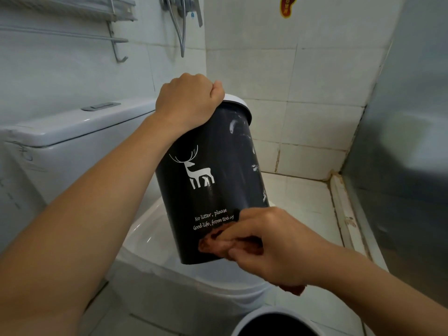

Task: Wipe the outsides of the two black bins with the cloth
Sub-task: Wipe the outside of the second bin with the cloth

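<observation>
A black bin (213,166) with a white deer print, white lettering and a white rim is lifted and tilted above the toilet. My left hand (189,100) grips its rim at the top. My right hand (271,241) holds a brown cloth (218,243) and presses it against the bin's lower side near the base. White smears show on the bin's right side. A second black bin (274,322) with a white rim stands on the floor at the bottom edge, only its top showing.
A white toilet (169,251) with closed lid and a cistern (72,132) sits below and left of the lifted bin. Tiled walls, a metal towel rack (114,25) and a shower hose (181,27) are behind. A grey metal panel (407,141) stands at the right.
</observation>
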